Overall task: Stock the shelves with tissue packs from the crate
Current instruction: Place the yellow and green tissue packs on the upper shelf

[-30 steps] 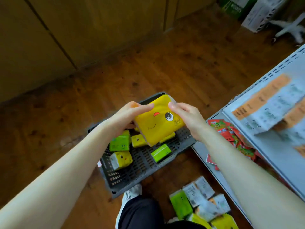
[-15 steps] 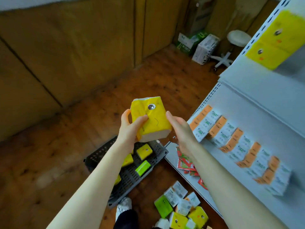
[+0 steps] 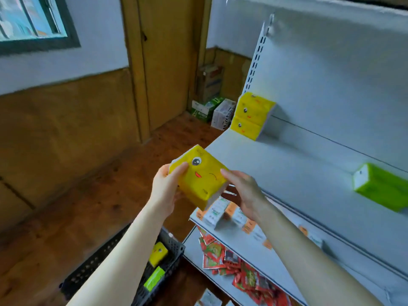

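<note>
A yellow tissue pack (image 3: 204,177) with a cartoon face is held between both hands, just off the front left corner of a white shelf board (image 3: 276,164). My left hand (image 3: 165,188) grips its left side, thumb on the face. My right hand (image 3: 242,193) holds its right side with fingers curled under it. Two yellow packs (image 3: 250,115) stand stacked at the back left of that shelf, and a green pack (image 3: 384,188) lies further right. The dark crate (image 3: 174,248) sits on the floor below, with a yellow pack (image 3: 157,253) and a green pack (image 3: 154,281) inside.
A lower shelf (image 3: 260,244) holds orange-and-white boxes (image 3: 217,214); the bottom shelf holds red sachets (image 3: 234,263). Cardboard boxes (image 3: 209,107) stand in the far corner by a wooden door (image 3: 163,62). The floor (image 3: 77,206) is wooden.
Both hands lifted the yellow pack up from above the crate to the height of the white shelf and turned it face up. The view rose from the floor toward the shelves.
</note>
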`<state>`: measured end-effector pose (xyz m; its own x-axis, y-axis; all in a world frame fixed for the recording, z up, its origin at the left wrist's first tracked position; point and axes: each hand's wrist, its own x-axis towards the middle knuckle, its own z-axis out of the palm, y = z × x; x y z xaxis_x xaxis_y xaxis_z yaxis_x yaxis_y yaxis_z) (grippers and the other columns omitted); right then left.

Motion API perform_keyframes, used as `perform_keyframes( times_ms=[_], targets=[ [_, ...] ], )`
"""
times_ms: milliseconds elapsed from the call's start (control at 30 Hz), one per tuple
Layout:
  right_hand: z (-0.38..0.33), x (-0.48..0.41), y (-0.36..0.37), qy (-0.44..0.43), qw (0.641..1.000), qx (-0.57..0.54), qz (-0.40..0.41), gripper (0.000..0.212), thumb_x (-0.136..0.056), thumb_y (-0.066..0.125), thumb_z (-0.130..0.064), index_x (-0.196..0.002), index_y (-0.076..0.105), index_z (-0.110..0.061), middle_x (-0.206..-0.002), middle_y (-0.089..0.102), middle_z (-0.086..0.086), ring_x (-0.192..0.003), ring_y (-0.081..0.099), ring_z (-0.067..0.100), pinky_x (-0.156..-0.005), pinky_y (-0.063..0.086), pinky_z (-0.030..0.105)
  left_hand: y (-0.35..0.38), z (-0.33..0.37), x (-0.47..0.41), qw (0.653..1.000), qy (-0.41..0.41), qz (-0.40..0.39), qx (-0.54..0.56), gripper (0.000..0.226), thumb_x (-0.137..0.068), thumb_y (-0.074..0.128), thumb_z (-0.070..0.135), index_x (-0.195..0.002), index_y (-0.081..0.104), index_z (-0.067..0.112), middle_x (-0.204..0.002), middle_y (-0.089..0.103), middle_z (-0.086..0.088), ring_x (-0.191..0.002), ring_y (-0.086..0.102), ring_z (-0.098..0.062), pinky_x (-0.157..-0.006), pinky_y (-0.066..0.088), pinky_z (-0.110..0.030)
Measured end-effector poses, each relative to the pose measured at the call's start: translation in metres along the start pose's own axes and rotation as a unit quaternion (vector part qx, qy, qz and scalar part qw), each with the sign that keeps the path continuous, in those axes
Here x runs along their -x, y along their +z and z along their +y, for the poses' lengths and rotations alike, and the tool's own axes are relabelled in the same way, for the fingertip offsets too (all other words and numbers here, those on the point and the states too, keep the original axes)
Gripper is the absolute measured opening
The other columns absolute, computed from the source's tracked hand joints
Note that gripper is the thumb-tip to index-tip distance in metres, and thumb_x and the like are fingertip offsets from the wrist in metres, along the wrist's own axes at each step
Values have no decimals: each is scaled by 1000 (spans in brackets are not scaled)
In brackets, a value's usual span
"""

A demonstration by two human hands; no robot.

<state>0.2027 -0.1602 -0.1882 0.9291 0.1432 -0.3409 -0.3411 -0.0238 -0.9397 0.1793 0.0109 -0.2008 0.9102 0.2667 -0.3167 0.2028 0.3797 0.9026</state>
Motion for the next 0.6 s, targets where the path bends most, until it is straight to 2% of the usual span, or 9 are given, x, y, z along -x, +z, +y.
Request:
perform_keyframes(
  times_ms=[67, 167, 233, 300, 367, 433, 467, 533, 600],
  targets=[
    [-4, 1, -22, -25, 998, -23, 59, 22, -84, 64, -33, -93, 64, -13, -87, 69, 7, -78, 67, 20, -63, 52, 28, 31, 2, 0, 1000, 5, 7, 14, 24, -88, 62, 28, -105, 51, 16, -93, 65, -6, -75, 64, -18, -50, 50, -26],
    [-9, 2, -52, -47, 991, -18, 121, 42, -82, 63, -44, -105, 60, -10, -98, 66, 8, -93, 65, 25, -76, 53, 34, 79, 2, -4, 1000, 11, 4, 25, 33, -87, 63, 30, -111, 49, 12, -99, 66, -7, -83, 66, -20, -62, 56, -32],
    [-12, 0, -69, -53, 987, -32, 148, 41, -84, 62, -42, -105, 59, -7, -97, 67, 9, -91, 66, 25, -74, 53, 33, 109, -4, -11, 1000, 9, -11, 22, 41, -86, 65, 32, -116, 50, 9, -105, 66, -10, -90, 67, -24, -70, 58, -37],
    [-15, -6, -85, -53, 981, -43, 182, 28, -88, 60, -34, -94, 62, -6, -89, 68, 11, -80, 67, 24, -66, 51, 30, 133, -12, -21, 999, 8, -39, -18, 43, -85, 64, 39, -114, 49, 10, -107, 65, -13, -93, 67, -25, -75, 57, -40],
    [-18, -17, -103, -53, 969, -30, 239, 26, -89, 58, -30, -75, 61, -9, -79, 66, 13, -73, 63, 25, -67, 50, 32, 152, -18, -31, 990, 23, -78, -119, 44, -85, 60, 47, -106, 48, 11, -106, 62, -18, -95, 63, -29, -79, 52, -43],
    [-19, -31, -123, -44, 954, -13, 297, 31, -87, 57, -31, -65, 56, -9, -75, 61, 15, -70, 58, 26, -68, 45, 37, 166, -25, -47, 959, 55, -127, -247, 53, -86, 56, 51, -109, 51, 4, -108, 59, -27, -100, 58, -38, -80, 47, -44],
    [-19, -37, -132, -43, 946, -8, 320, 30, -87, 57, -30, -65, 54, -10, -73, 59, 14, -70, 55, 26, -67, 42, 37, 172, -27, -55, 937, 73, -151, -308, 58, -86, 55, 52, -114, 53, 2, -112, 59, -26, -104, 57, -37, -82, 46, -41],
    [-18, -50, -147, -35, 936, 9, 350, 24, -87, 58, -27, -70, 56, -10, -73, 54, 12, -71, 50, 23, -65, 38, 33, 182, -32, -74, 877, 105, -209, -419, 69, -82, 55, 58, -125, 52, 5, -120, 59, -19, -110, 57, -30, -93, 45, -38],
    [-17, -61, -155, -28, 934, 28, 354, 19, -88, 58, -26, -84, 60, -7, -79, 55, 10, -73, 50, 21, -60, 36, 28, 192, -33, -91, 805, 132, -249, -522, 73, -78, 59, 61, -131, 50, 11, -123, 56, -14, -110, 56, -27, -93, 45, -35]
  ],
)
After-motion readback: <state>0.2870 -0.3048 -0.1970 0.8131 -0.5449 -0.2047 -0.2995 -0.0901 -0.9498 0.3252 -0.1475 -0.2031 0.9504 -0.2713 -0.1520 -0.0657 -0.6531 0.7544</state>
